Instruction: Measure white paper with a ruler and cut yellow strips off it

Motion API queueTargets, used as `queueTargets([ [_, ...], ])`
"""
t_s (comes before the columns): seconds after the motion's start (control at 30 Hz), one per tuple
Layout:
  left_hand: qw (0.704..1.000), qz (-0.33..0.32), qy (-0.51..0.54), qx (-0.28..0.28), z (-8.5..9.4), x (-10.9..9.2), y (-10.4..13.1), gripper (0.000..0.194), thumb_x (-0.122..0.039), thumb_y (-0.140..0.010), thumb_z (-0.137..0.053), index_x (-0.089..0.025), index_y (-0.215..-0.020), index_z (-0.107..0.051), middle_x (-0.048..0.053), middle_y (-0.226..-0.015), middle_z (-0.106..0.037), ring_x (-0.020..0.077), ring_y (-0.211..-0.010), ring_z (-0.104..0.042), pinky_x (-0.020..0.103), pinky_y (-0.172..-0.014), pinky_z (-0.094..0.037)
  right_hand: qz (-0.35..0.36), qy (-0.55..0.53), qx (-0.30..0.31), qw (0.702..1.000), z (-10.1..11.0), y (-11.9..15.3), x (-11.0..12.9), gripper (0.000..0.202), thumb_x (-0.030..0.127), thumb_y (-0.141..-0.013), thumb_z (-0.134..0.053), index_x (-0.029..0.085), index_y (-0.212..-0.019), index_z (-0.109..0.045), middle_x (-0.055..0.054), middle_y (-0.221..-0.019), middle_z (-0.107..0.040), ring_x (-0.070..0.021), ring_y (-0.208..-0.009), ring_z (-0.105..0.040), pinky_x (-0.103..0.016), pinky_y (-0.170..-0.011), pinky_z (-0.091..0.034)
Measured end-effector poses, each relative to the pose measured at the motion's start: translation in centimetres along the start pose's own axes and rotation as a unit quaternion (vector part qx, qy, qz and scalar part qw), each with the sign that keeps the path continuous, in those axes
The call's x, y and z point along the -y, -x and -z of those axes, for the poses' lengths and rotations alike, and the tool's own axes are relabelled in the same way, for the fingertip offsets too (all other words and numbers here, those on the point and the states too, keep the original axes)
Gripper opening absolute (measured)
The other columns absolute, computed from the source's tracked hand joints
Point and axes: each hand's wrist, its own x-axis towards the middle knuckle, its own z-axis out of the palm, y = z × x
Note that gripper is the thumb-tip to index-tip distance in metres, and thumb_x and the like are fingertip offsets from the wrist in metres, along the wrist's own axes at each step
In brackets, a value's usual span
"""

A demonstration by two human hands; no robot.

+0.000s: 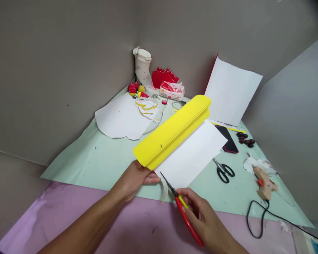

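Observation:
A yellow ridged sheet [172, 130], curled over at the top and white on its back, is held at its lower left corner by my left hand [137, 178]. My right hand [198, 211] grips scissors [187, 220] with red and yellow handles. The scissor blades lie at the sheet's lower white edge, close to my left fingertips. From that edge a narrow pale strip [165, 190] hangs in a curve between my two hands.
Black-handled scissors [224, 170], a phone [228, 139], dark beads [245, 138] and a glue gun [265, 183] with a black cord lie right. Behind are a white cup [142, 60], a tissue pack [172, 90], paper strips [148, 106] and white sheets [116, 120].

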Motion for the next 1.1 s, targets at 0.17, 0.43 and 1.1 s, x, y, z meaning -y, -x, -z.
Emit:
queueTargets([
  [0.17,1.000,0.006,-0.011,0.002,0.0,0.1,0.0,0.047,-0.046,-0.080,-0.074,-0.014,-0.114,-0.072,0.014,-0.108,-0.077,0.0249,-0.089,-0.075,0.032,-0.078,-0.061,0.001,-0.002,0.007,1.000,-0.1,0.0,0.5,0.040,0.052,-0.097,-0.049,0.016,-0.115,-0.058,0.005,-0.070,-0.041,-0.0138,-0.063,-0.036,-0.025,-0.057,-0.030],
  [0.43,1.000,0.012,0.004,0.008,-0.1,-0.3,0.2,0.050,-0.044,-0.079,-0.075,-0.015,-0.119,-0.069,0.014,-0.114,-0.075,0.0256,-0.093,-0.075,0.034,-0.081,-0.061,0.007,-0.022,0.003,1.000,-0.1,-0.2,0.0,0.042,0.054,-0.096,-0.052,0.017,-0.114,-0.060,0.004,-0.071,-0.043,-0.0143,-0.063,-0.038,-0.025,-0.058,-0.031],
  [1.1,0.998,0.013,0.051,-0.034,1.1,-1.2,-0.4,0.041,-0.044,-0.092,-0.060,-0.016,-0.122,-0.063,0.015,-0.118,-0.073,0.0240,-0.090,-0.075,0.030,-0.069,-0.063,-0.048,-0.104,0.049,0.992,0.6,0.0,-0.2,0.053,0.063,-0.090,-0.058,0.016,-0.115,-0.062,0.005,-0.072,-0.042,-0.0112,-0.061,-0.033,-0.024,-0.054,-0.025],
])
